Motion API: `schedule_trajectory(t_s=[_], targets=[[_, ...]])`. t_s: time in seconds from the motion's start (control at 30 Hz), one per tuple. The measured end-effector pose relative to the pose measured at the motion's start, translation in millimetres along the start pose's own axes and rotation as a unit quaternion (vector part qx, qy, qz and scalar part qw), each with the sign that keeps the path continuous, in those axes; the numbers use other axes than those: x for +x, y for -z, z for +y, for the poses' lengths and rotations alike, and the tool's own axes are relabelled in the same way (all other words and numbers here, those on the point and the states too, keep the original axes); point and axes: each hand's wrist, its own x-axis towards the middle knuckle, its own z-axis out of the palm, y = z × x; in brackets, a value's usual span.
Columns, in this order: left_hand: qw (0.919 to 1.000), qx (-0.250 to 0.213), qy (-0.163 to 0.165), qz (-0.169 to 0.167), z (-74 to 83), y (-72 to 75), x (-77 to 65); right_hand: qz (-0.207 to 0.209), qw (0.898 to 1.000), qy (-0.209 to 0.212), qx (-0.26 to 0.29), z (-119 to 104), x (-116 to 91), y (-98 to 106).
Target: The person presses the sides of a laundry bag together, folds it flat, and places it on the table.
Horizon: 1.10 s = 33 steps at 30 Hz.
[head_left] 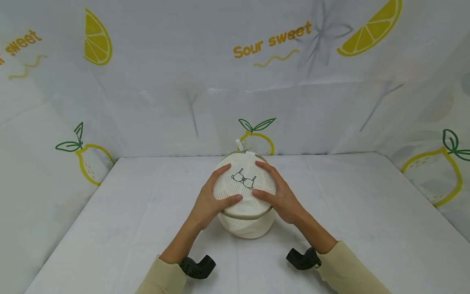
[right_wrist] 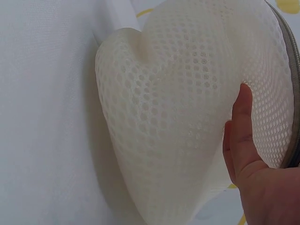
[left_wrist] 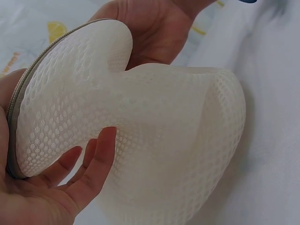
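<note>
A white round mesh laundry bag (head_left: 245, 206) stands on the table between both hands, its lid tilted toward me. The lid carries a small line drawing (head_left: 244, 179) that looks like a bra, and a tan zipper (head_left: 247, 217) runs around its edge. My left hand (head_left: 207, 202) grips the bag's left side, thumb on the lid. From the right, my right hand (head_left: 283, 199) holds it the same way. In the left wrist view, curled fingers (left_wrist: 101, 161) press into the soft mesh wall under the zipper rim. Fingers (right_wrist: 243, 133) dent the mesh in the right wrist view too.
A white cloth covers the table (head_left: 147, 212), which meets a lemon-printed backdrop (head_left: 165, 102) behind the bag. More printed cloth hangs at both sides. A black wrist device (head_left: 198, 267) sits on the left wrist, and another device (head_left: 303, 259) on the right.
</note>
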Motion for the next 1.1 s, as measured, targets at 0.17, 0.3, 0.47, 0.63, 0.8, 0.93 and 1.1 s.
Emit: schedule_trajectory(t_s=[0.17,0.3,0.47,0.63,0.8,0.93,1.1], targets=[[1.0,-0.007,-0.005,0.0,-1.5,-1.1,-0.2,-0.006,1.0,-0.001,0.03,1.2,0.1,-1.0],[1.0,-0.007,-0.005,0.001,-2.7,-1.5,-1.2,-0.007,0.999,-0.003,0.033,2.4,-0.2,-1.3],[0.9999,-0.01,-0.005,0.001,-4.5,-2.2,-1.9,-0.008,1.0,0.0,0.029,3.7,-0.3,-1.7],[1.0,-0.005,-0.004,0.002,-5.9,-2.3,-2.2,-0.011,0.999,0.001,0.038,4.7,0.1,-2.2],[1.0,-0.003,0.0,0.002,-6.2,-1.9,-2.5,-0.005,1.0,0.005,0.023,5.5,0.0,-2.5],[1.0,-0.004,0.0,0.002,-6.5,-2.0,-2.7,-0.004,1.0,0.005,0.015,6.6,-0.2,-2.7],[1.0,-0.009,0.001,0.002,-7.4,-4.0,-2.1,-0.003,1.0,0.002,0.017,8.1,-0.4,-2.1]])
